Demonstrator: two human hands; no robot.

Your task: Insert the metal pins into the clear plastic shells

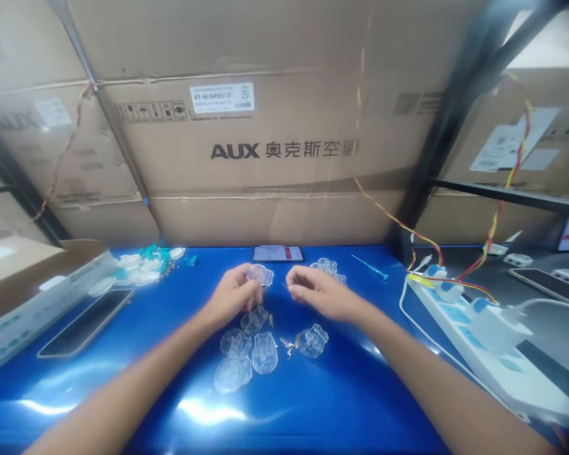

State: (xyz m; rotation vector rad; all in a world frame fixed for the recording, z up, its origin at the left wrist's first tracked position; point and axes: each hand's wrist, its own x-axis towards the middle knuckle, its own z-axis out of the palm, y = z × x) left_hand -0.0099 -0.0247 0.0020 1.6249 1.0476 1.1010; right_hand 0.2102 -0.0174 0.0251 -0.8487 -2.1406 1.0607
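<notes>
My left hand (237, 292) grips a clear plastic piece (260, 274) by its edge, thumb and fingers closed on it. Across a short gap, my right hand (318, 291) has its fingertips pinched together; whatever sits between them is too small to name. Below the left hand lie several clear moulded plastic pieces (264, 354), some overlapping. Another clear piece (313, 341) rests to the right, beside a few small metal bits (289, 346). Behind the right hand are more clear pieces (326, 265), partly hidden by it.
A phone (277, 254) lies at the back against cardboard boxes (284, 139). White and teal parts (145, 264), a dark phone (86, 322) and an open box (52, 284) are left. A thin blue tool (370, 268) and a power strip (493, 354) with cables are right.
</notes>
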